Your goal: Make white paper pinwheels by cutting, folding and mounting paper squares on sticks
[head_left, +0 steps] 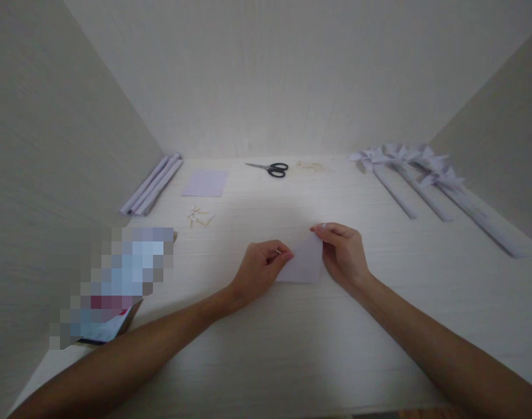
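Slanting the left forearm (170, 337) in from the near left, bending at the wrist and angling the left hand (261, 266) palm-down over the table (266, 361). Pinching narrowly on the left part of a pale sheet of paper (304, 265) with thumb and fingertips. Angling the right hand (347, 250) in from the near right, turning its palm toward the paper. Pinching the far right corner between thumb and forefinger, curling the remaining fingers below. Spanning the paper between both grips; being unable to tell whether touching the tabletop with its near edge.

Having open room straight beyond the grip, as far as the scissors (277, 170) and a scatter of pale bits (309, 166) near the foot of the back wall (248, 75). Having plain tabletop on the near side too, down to the table's edge. Finding small sticks (200, 217) beyond and left of the left grip, then a lilac square (205, 183) farther out. Passing just beside the lower end of a phone (105, 330), mostly blurred over. Bordering the far left with paper rolls (156, 185) along the left wall (52, 145). Bordering the right with paper pinwheels (440, 176) on tubes, well apart from the right grip.
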Tool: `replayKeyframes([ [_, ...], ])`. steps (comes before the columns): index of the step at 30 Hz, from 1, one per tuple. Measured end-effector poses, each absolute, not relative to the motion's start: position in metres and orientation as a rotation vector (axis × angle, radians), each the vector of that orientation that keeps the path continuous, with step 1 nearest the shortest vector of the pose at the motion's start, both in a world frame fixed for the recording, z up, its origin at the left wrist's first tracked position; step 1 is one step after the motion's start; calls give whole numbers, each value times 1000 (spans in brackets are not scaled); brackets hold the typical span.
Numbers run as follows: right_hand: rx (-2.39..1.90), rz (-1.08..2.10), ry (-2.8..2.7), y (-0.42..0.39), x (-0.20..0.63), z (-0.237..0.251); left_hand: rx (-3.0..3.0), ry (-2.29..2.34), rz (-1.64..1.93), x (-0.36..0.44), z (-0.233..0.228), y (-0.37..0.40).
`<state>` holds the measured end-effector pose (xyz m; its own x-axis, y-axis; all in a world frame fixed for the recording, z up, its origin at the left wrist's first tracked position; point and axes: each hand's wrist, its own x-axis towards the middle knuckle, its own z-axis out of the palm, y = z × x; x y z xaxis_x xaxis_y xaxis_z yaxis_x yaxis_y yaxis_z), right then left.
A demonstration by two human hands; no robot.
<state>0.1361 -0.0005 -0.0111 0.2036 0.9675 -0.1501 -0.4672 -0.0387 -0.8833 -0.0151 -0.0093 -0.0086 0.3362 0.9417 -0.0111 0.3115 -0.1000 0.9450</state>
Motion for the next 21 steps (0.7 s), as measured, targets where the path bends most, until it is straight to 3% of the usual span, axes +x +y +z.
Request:
replayKeyframes([
  [10,-971,1218,-313,9,150,-6,1574,1180,831,-16,-8,-13],
  [21,-1172,1066,-1149,-3,145,-19,1552,1064,671,-17,-8,-16],
])
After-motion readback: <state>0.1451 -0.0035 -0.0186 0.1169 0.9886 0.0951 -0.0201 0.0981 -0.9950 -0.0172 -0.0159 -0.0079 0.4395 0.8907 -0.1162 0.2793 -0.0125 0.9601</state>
